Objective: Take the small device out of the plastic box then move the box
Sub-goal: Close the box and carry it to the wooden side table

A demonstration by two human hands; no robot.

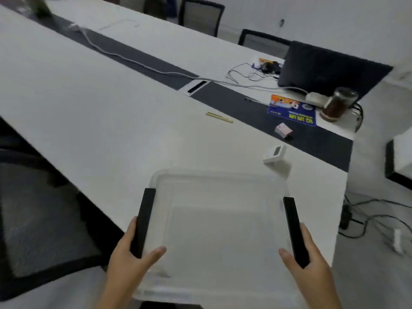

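A clear plastic box [219, 184] with a black handle on each side sits at the near edge of the white table. Nothing shows inside it. My left hand [131, 262] grips the left black handle, thumb over the rim. My right hand [312, 262] grips the right black handle the same way. The small white device [274, 153], with a little grey screen, stands on the table just beyond the box's far right corner, apart from it.
Beyond the device lie a small pink-white carton [283, 130], a yellow stick [219, 117], a blue leaflet [292, 110], a brown jar [338, 103], a dark laptop [330, 68] and cables. A dark chair [44, 219] stands at the left. The table's right edge [343, 197] is close.
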